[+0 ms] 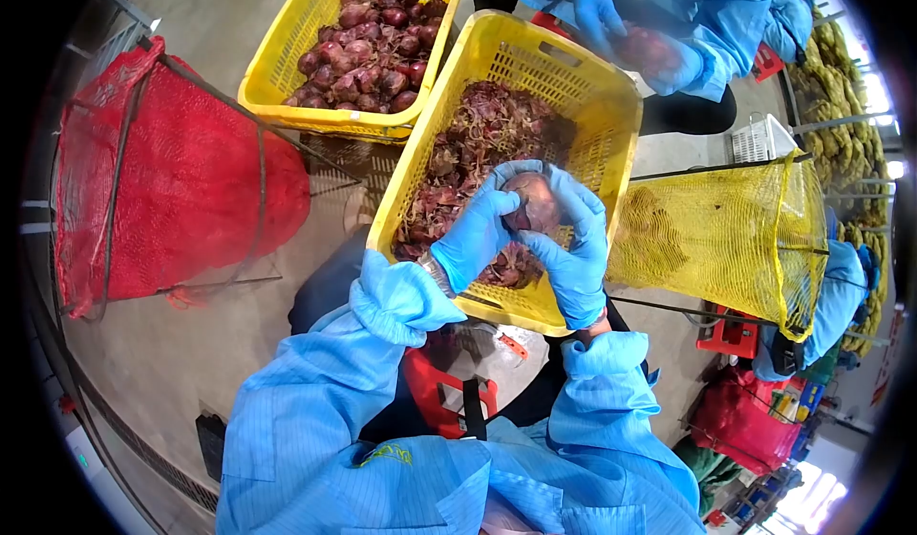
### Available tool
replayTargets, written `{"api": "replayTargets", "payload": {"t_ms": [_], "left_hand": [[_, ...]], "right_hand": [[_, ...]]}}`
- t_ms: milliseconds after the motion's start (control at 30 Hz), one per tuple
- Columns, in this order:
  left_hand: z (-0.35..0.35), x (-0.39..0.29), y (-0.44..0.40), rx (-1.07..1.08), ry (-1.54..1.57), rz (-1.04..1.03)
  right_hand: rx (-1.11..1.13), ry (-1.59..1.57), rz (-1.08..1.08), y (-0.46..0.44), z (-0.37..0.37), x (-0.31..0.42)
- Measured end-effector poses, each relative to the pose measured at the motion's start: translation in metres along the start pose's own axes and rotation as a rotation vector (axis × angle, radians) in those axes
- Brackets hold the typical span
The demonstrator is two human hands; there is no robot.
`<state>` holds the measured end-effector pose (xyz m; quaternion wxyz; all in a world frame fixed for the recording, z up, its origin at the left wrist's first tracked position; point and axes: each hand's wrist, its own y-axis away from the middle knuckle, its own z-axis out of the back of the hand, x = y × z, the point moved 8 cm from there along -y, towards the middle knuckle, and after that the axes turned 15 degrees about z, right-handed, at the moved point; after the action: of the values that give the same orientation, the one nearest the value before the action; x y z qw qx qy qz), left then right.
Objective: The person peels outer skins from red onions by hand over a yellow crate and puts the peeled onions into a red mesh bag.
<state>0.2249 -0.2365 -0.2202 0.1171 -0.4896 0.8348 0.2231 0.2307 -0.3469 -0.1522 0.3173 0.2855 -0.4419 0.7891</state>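
Observation:
Both of my hands wear blue gloves and meet over a yellow crate (387, 212) that holds loose reddish-purple onion skins (482, 124). Between them is a purple-red onion (535, 203). My left hand (482, 224) has its fingers closed on the onion's left side. My right hand (578, 248) wraps round its right side, thumb below. Part of the onion's surface is hidden by the fingers.
A second yellow crate (277, 62) of whole onions stands behind, left. A red mesh bag (181, 177) hangs on a frame at left, a yellow mesh bag (726, 239) at right. Across the crate, a co-worker's gloved hands (597, 14) hold an onion. Red stools and stacked sacks (845, 105) lie right.

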Motion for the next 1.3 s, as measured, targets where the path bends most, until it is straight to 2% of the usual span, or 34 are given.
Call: {"api": "replayTargets", "payload": {"t_ms": [133, 167, 233, 333, 433, 467, 533, 567, 600, 667, 767, 867, 900, 933, 1000, 1033, 1233, 1300], "left_hand": [[0.016, 0.005, -0.004, -0.072, -0.028, -0.001], [0.022, 0.008, -0.005, -0.099, -0.047, 0.012], [0.024, 0.016, -0.005, -0.089, 0.102, 0.098], [0.019, 0.019, -0.007, -0.009, 0.289, 0.175], [0.001, 0.010, 0.001, 0.142, 0.454, 0.231], [-0.007, 0.007, 0.004, 0.200, 0.508, 0.250], [-0.009, 0.002, 0.004, 0.227, 0.571, 0.242], [-0.011, -0.002, 0.003, 0.265, 0.559, 0.250], [-0.014, -0.006, 0.004, 0.303, 0.548, 0.257], [-0.008, -0.010, 0.003, 0.188, 0.450, 0.212], [0.003, -0.015, -0.002, -0.002, 0.145, 0.145], [0.006, -0.012, -0.002, -0.070, -0.175, 0.100], [0.004, -0.008, -0.002, -0.096, -0.226, 0.061], [0.002, -0.001, -0.008, -0.051, -0.197, 0.046], [0.006, 0.005, -0.011, -0.056, -0.398, -0.077], [0.009, 0.008, -0.009, -0.084, -0.412, -0.023], [0.006, 0.015, -0.012, -0.043, -0.296, 0.059], [0.003, 0.012, -0.011, -0.049, -0.381, 0.024]], "right_hand": [[-0.045, -0.019, 0.069, 0.009, 0.002, -0.005], [-0.035, -0.044, 0.021, 0.011, 0.002, -0.010], [-0.016, -0.091, -0.074, 0.015, 0.002, -0.018], [-0.214, -0.470, -0.434, 0.026, -0.001, -0.032], [-0.349, -0.862, -0.617, 0.026, -0.005, -0.035], [-0.421, -0.961, -0.613, 0.032, -0.005, -0.052], [-0.664, -1.113, -0.794, 0.046, 0.003, -0.070], [-0.688, -1.153, -0.758, 0.049, 0.009, -0.080], [-0.686, -1.142, -0.730, 0.048, 0.017, -0.085], [-0.494, -0.695, -0.679, 0.048, 0.036, -0.087], [-0.386, -0.268, -0.283, 0.011, 0.045, -0.041], [-0.142, -0.493, -0.361, 0.000, 0.017, -0.022], [-0.018, -0.435, -0.302, -0.001, 0.006, -0.018], [0.013, -0.441, -0.342, -0.005, -0.002, -0.004], [0.092, -0.241, -0.238, 0.007, -0.009, -0.016], [0.121, -0.140, -0.193, 0.011, -0.013, -0.022], [0.124, -0.198, -0.228, 0.010, -0.007, -0.023], [0.088, -0.260, -0.276, 0.016, -0.008, -0.029]]}}
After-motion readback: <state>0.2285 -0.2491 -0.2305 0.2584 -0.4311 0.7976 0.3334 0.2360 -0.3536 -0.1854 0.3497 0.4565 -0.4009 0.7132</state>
